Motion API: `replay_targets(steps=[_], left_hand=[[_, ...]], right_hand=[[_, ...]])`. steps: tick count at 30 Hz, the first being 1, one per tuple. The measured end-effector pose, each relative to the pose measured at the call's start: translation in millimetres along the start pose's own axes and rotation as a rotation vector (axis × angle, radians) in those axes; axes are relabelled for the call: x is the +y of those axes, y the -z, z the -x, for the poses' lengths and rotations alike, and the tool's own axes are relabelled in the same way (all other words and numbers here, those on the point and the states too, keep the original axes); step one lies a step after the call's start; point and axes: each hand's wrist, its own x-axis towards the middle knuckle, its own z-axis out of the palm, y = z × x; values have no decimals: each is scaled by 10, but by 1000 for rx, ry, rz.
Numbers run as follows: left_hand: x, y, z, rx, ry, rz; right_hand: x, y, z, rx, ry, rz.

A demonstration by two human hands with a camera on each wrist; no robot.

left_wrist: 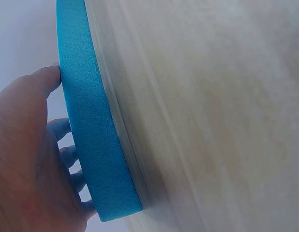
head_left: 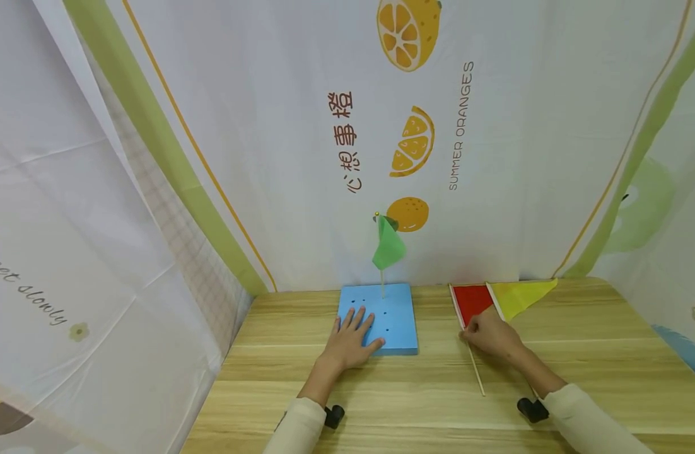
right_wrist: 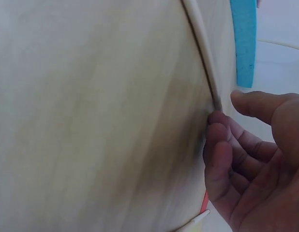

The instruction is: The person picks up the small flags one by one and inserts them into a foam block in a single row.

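Note:
A blue foam block (head_left: 402,321) with several small holes lies near the table's back edge. My left hand (head_left: 347,347) rests spread on its top, and in the left wrist view the thumb touches the block's edge. From the block's far part rises a green flag (head_left: 389,249) on a thin stick. My right hand (head_left: 495,337) is over a red flag (head_left: 471,299) lying on the table. In the right wrist view, bent fingertips meet its wooden stick (right_wrist: 202,43), with the thumb standing apart. Beside the red flag lies a yellow flag (head_left: 520,297), its stick partly hidden by the right hand.
The wooden table (head_left: 427,403) ends at a white curtain (head_left: 291,157) printed with oranges, close behind the block and flags. Another curtain (head_left: 86,221) hangs along the left side. Black pieces (head_left: 334,416) sit at both wrists.

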Motion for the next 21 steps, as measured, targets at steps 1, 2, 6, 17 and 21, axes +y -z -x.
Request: replay_targets(steps=[1, 2, 6, 17, 21], left_hand=[[0, -1, -2, 3, 0, 1], [0, -1, -3, 6, 0, 1], [-4, -11, -9, 7, -1, 7], [-19, -38, -17, 8, 9, 1], [-29, -49, -27, 9, 8, -5]], right_hand=[[-4, -7, 6, -7, -13, 1], [-7, -15, 11, -14, -25, 1], [-24, -33, 31, -26, -60, 5], [-25, -38, -3, -46, -94, -6], [-49, -21, 8, -60, -121, -14]])
